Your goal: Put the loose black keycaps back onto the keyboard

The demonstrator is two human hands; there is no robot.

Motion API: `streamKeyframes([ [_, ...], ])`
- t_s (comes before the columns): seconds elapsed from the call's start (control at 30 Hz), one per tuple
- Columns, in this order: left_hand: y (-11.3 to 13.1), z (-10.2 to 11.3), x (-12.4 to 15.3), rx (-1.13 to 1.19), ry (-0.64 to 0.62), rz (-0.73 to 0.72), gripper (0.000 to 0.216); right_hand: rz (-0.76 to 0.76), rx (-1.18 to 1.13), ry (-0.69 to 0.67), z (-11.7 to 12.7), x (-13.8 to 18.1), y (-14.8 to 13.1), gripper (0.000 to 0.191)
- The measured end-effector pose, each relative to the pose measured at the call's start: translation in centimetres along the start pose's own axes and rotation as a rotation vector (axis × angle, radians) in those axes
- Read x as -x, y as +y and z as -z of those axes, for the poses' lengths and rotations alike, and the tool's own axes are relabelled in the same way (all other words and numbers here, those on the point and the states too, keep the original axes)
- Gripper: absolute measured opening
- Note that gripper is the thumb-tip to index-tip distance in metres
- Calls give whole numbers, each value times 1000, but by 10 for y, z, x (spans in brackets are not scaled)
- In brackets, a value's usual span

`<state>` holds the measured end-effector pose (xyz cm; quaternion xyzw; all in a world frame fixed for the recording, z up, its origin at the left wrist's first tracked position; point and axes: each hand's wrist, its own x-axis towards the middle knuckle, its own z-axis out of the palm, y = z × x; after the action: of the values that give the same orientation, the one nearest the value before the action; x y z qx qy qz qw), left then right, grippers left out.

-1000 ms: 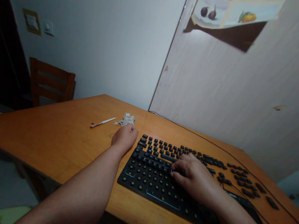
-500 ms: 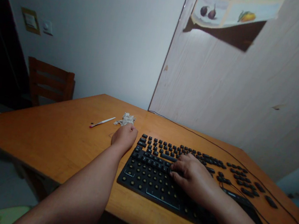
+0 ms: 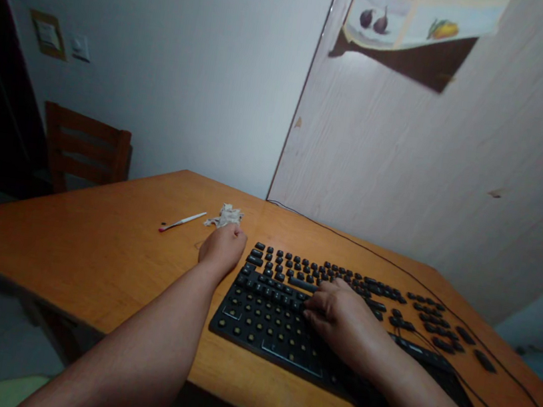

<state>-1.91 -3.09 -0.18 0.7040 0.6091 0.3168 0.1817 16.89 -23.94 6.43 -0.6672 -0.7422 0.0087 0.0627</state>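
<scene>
A black keyboard (image 3: 254, 328) lies at the table's front edge, most of its key posts bare and keycaps seated along its upper rows. Over its top part, my right hand (image 3: 336, 315) has its fingers bent down and pinched together at the end of the seated keycaps; a keycap at the fingertips is mostly hidden. My left hand (image 3: 223, 248) is closed in a fist on the table, left of the keyboard. Whatever it may hold is hidden. Just beyond that fist lies a crumpled greyish cloth or tissue (image 3: 227, 215). Loose black keycaps (image 3: 303, 262) stand in rows behind the keyboard.
A white toothbrush (image 3: 185, 220) rests on the wooden table (image 3: 109, 241), left of the cloth. Thin black cable (image 3: 371, 248) runs along the back and right side. More loose keycaps (image 3: 436, 324) lie at right. A wooden chair (image 3: 88, 144) stands beyond the left end.
The view has shifted slightly, moving everything a little left in the picture. My right hand stays at the keyboard's upper row, fingers a bit lower and more closed. The left fist keeps its place.
</scene>
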Motion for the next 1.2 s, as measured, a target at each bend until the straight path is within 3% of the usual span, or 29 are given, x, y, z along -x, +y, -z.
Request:
streamKeyframes([
  [0.77,1,1,0,-9,3,-18,28,-17,17,3,-6,0,2,18],
  [1.2,3,3,1,-2,5,-2,28,21,-13,26,6,13,11,23],
])
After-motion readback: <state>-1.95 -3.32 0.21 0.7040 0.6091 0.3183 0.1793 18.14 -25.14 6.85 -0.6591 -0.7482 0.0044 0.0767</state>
